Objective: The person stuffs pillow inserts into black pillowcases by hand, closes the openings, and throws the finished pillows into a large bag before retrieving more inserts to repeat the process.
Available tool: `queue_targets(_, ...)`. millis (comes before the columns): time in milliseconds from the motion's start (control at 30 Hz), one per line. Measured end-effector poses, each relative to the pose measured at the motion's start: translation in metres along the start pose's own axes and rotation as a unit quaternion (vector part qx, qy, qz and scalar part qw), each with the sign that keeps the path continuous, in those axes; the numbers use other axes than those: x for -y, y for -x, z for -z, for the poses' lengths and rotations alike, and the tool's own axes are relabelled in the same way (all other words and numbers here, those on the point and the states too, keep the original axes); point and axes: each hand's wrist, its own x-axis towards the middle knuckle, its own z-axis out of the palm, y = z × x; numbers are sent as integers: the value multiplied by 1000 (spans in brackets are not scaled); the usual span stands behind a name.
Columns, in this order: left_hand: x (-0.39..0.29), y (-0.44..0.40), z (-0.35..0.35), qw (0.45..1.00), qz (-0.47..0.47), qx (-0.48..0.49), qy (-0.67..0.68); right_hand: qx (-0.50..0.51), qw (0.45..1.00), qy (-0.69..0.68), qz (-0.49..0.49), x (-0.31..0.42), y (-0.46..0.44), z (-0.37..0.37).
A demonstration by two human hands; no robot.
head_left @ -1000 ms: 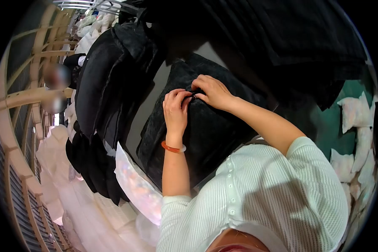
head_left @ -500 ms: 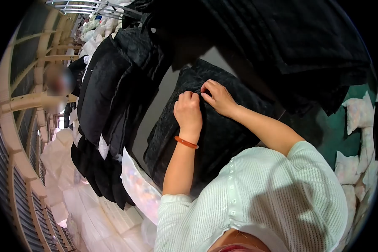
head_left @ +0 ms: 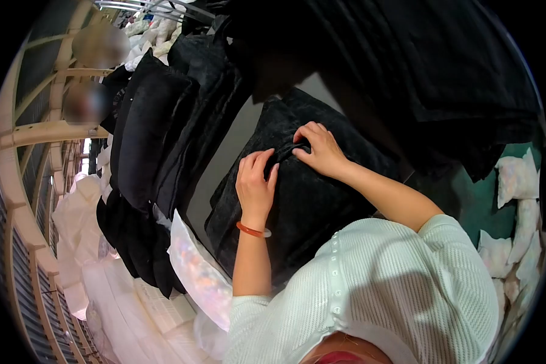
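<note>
A black plush cushion cover (head_left: 321,206) lies in front of me, with a gathered fold near its upper middle. My left hand (head_left: 256,185), with an orange bracelet (head_left: 253,230) at the wrist, rests on the fabric left of the fold, thumb and fingers apart and nothing between them. On the fold's right side, my right hand (head_left: 321,148) pinches the black fabric between thumb and fingers. The two hands are a short way apart. Whether anything small sits inside the right pinch is hidden.
Black cushions (head_left: 145,133) are piled at the left, with a white patterned pillow (head_left: 197,267) below them. Black fabric (head_left: 443,67) is stacked at the upper right. White pillows (head_left: 517,177) lie on the green floor (head_left: 482,194). A person's dark sleeve (head_left: 116,79) shows behind the left pile.
My left hand has come off the fold, moved down and left, and opened. My right hand has kept its pinch and shifted slightly down with the view.
</note>
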Motion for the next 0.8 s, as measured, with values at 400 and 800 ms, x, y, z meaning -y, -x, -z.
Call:
queue_targets(400,21,0,-19,987,122,5,106,36,994,42,-91,5,-1,-8)
queue_targets(800,13,5,-20,994,78,-23,69,46,991,60,-110,13,-2,-11)
